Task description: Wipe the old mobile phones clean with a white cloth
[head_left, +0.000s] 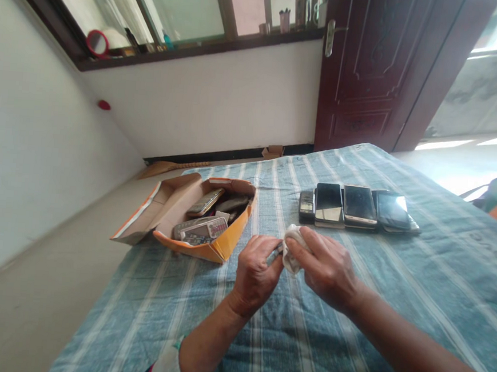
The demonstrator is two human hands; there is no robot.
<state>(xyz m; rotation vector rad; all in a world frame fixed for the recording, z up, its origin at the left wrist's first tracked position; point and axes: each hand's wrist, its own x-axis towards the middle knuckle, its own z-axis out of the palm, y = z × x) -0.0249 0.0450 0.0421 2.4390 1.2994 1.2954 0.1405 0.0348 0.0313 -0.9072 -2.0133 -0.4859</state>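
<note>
My left hand [259, 273] is closed around a small grey phone [275, 253], most of it hidden by my fingers. A crumpled white cloth [292, 248] is pinched in my right hand [328, 267] and pressed against the phone's far end. Both hands are close together above the striped bedsheet. To their left stands an open orange cardboard box [226, 244] holding several old phones, among them one with a gold-coloured edge [205, 202]. Beyond my right hand lies a row of phones, including a black one [329, 202] and a white-framed one [359, 205].
A blue-green striped sheet [169, 323] covers the surface beneath everything. The box's flap [142, 218] sticks out over its left edge. At the row's right end, glossy dark phones [395, 211] overlap. Behind are a windowsill [242, 41] with small items and a dark red door [378, 64].
</note>
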